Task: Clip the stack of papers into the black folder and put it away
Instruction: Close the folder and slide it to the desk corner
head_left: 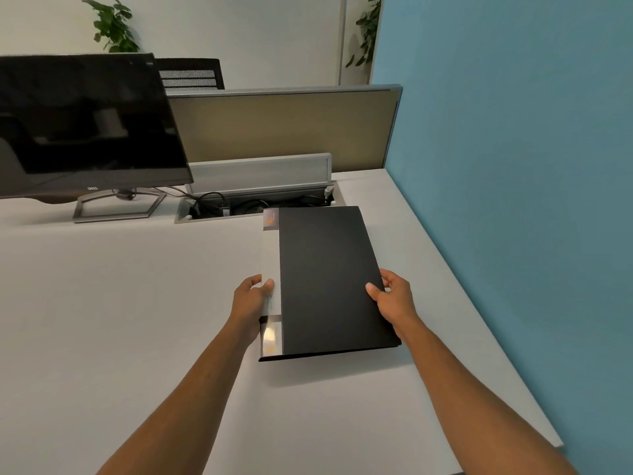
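The black folder (329, 279) is closed, with a white label strip along its spine on the left side. I hold it just above the white desk (120, 303), its near end lifted so a shadow falls beneath. My left hand (251, 303) grips the spine edge, thumb on the white strip. My right hand (394, 296) grips the right edge, thumb on the cover. No papers show outside the folder.
A dark monitor (85, 125) on a stand sits at the back left. An open cable tray (257, 204) with cords runs just beyond the folder. A beige partition (284, 128) closes the back, a blue wall (513, 166) the right.
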The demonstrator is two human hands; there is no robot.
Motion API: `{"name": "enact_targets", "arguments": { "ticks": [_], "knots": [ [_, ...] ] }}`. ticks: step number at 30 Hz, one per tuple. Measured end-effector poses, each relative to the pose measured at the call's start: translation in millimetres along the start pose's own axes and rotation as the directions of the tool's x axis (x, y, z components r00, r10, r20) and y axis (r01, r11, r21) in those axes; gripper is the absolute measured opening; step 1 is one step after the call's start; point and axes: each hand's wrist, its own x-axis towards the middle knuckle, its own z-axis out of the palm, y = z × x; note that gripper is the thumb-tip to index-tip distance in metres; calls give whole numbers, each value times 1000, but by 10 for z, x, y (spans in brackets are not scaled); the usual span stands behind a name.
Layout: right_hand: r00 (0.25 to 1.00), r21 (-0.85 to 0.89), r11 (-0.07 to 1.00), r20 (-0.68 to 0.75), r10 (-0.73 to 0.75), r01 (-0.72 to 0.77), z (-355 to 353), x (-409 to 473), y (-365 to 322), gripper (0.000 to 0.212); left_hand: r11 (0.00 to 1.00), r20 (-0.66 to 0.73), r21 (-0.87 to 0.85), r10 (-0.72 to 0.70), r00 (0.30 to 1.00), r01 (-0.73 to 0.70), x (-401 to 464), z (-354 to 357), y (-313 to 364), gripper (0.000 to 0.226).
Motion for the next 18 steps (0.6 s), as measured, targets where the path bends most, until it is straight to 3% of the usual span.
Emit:
{"name": "enact_targets", "arguments": {
  "ticks": [8,18],
  "knots": [
    [1000,-13,1000,-11,1,-1,-547,304,160,41,998,35,60,-26,999,24,57,634,-45,31],
    [999,-104,994,-35,34,-38,-1000,741,391,43,965,106,261,-8,994,-20,281,1201,-41,25]
  ]
}}
